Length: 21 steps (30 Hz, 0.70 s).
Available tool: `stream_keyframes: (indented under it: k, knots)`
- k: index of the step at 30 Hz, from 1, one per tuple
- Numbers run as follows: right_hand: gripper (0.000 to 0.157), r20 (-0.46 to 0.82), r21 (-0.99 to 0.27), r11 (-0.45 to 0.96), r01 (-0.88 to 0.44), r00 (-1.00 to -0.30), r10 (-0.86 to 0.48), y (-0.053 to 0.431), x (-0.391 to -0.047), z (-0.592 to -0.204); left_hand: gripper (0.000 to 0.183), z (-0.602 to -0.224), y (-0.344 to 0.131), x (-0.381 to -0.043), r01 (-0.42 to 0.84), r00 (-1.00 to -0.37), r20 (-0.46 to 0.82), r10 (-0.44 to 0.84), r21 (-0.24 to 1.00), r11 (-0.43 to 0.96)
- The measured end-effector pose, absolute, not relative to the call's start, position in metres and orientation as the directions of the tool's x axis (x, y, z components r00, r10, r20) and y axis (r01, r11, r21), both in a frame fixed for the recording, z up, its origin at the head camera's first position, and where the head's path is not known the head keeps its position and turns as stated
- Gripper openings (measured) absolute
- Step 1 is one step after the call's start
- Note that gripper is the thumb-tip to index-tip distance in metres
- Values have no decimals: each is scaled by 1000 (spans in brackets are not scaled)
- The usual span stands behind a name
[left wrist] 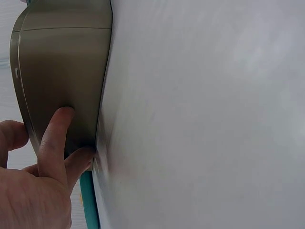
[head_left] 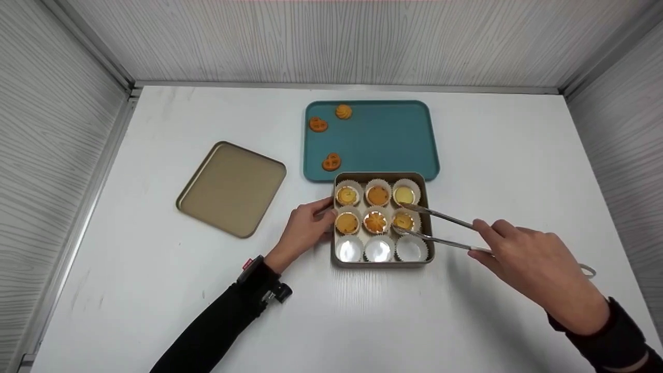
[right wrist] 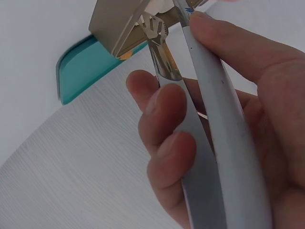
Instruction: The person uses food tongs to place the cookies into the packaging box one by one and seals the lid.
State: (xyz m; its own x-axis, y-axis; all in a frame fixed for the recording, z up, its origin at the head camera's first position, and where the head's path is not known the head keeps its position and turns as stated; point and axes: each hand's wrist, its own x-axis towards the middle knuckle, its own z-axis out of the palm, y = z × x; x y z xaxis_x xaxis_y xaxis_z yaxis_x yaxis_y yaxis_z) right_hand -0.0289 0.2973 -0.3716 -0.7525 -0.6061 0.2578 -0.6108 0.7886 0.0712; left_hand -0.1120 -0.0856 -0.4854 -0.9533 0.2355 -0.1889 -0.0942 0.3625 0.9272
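A deep gold baking tin (head_left: pixel 383 264) holds rows of white paper cups. Egg tarts and similar small tarts (head_left: pixel 347 223) fill the back two rows; the front-row paper cups (head_left: pixel 379 249) hold nothing. My left hand (head_left: pixel 306 228) touches the tin's left side, a finger (left wrist: pixel 56 138) extended against its outer wall. My right hand (head_left: pixel 533 261) grips metal tongs (head_left: pixel 450 241) with pale handles (right wrist: pixel 233 143). The tong arms are spread, their tips over the right column, about the middle-row tart (head_left: pixel 403 220). Whether they touch it I cannot tell.
Behind the tin lies a teal tray (head_left: pixel 386 137) bearing two pretzel-shaped cookies (head_left: pixel 331 161) and a round swirled cookie (head_left: pixel 343 111). A shallow gold tray (head_left: pixel 233 189) lies to the left. Wood-grain panels (head_left: pixel 331 41) enclose the white table (head_left: pixel 155 259) at the back and sides.
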Motion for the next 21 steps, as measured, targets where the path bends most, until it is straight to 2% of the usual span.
stream_keyframes:
  k: [2,6,13,17,21]
  knots:
    - [51,255,47,792,-609,-759,-599,298,-30,-372,48,-485,-86,-112,-90,-954,-184,236,929,360]
    - [46,261,-26,798,-602,-775,-576,299,-38,-373,48,-486,-86,-112,-85,-955,-179,238,930,358]
    - [47,341,-121,766,-632,-751,-566,296,-72,-378,49,-486,-84,-112,-93,-954,-190,233,924,371]
    - [47,310,-213,785,-582,-802,-510,289,-97,-382,49,-485,-84,-111,-100,-955,-198,223,917,386]
    - [38,292,-320,795,-515,-852,-434,280,-128,-388,48,-484,-83,-112,-92,-961,-185,205,915,392]
